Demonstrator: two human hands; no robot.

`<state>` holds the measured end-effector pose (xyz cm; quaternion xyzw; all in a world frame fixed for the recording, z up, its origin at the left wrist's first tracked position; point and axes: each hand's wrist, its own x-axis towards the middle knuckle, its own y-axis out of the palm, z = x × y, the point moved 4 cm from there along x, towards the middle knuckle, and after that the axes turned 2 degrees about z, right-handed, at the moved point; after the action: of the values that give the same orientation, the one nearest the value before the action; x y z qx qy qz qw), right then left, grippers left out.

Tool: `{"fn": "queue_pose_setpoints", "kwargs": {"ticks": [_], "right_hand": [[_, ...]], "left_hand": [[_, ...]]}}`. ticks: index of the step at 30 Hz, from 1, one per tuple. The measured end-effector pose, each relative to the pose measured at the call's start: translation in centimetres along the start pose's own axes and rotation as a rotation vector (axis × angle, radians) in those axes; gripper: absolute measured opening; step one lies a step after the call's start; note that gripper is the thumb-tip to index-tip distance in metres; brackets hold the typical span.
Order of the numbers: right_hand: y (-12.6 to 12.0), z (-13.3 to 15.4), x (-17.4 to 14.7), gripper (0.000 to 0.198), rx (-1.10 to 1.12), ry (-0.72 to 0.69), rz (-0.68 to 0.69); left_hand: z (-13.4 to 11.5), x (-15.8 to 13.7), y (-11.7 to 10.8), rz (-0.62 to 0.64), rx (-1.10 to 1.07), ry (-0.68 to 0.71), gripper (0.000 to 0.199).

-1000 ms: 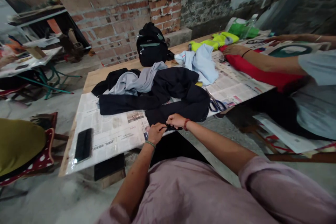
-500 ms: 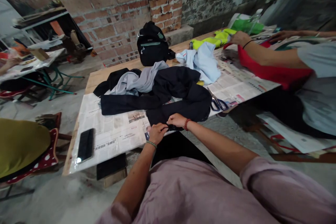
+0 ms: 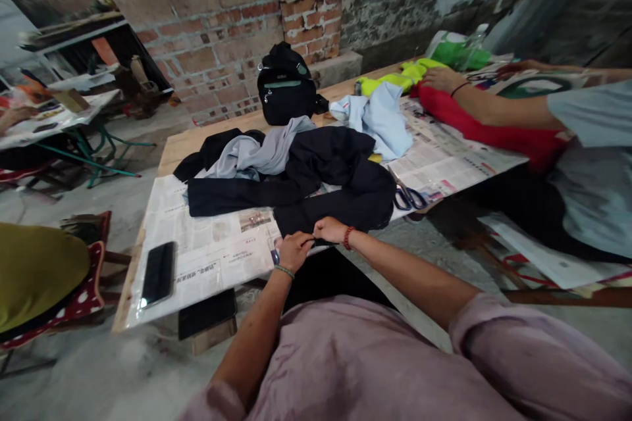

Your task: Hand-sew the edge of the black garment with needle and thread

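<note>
Dark trousers (image 3: pixel 340 207) lie bunched on the table, one leg curving round to its near edge. At that near edge, my left hand (image 3: pixel 295 251) has its fingertips pinched on the dark cloth. My right hand (image 3: pixel 332 230) is closed on the same edge, its fingers almost touching those of the left. Whether a needle or thread is between the fingers is too small to tell. A grey garment (image 3: pixel 261 151) lies behind the trousers. To the right of them rest scissors (image 3: pixel 409 196) with dark blue handles.
Newspaper under clear plastic covers the table (image 3: pixel 212 243). A phone (image 3: pixel 158 273) lies at its left corner. At the back stand a black bag (image 3: pixel 287 89) and a light blue garment (image 3: pixel 378 115). On the right, a co-worker's arm (image 3: pixel 508 105) reaches over red cloth (image 3: pixel 454 112).
My two hands have stayed at the cloth edge with only small finger movement. The co-worker's hand has shifted slightly left, and the red cloth now lies further onto the table.
</note>
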<state>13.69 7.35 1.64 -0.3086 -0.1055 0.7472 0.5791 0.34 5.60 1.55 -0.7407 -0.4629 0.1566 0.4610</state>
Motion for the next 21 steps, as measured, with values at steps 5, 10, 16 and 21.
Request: {"fn": "queue_pose_setpoints", "kwargs": {"ticks": [5,10,16,21], "right_hand": [[-0.6,0.4,-0.3,0.016,0.037,-0.006,-0.013],[-5.1,1.1,-3.5,0.021,0.108,-0.301,-0.615],[-0.5,-1.1,-8.1,0.021,0.027,-0.383,-0.424],[4.5,-2.6,-7.0,0.025,0.305,-0.105,-0.138]], "left_hand": [[0.1,0.2,-0.2,-0.025,-0.067,-0.053,0.012],[0.3,0.2,-0.5,-0.072,-0.139,-0.111,0.009],[0.3,0.1,-0.6,-0.076,-0.151,-0.114,0.012],[0.1,-0.1,-0.7,-0.052,-0.157,-0.062,0.01]]}}
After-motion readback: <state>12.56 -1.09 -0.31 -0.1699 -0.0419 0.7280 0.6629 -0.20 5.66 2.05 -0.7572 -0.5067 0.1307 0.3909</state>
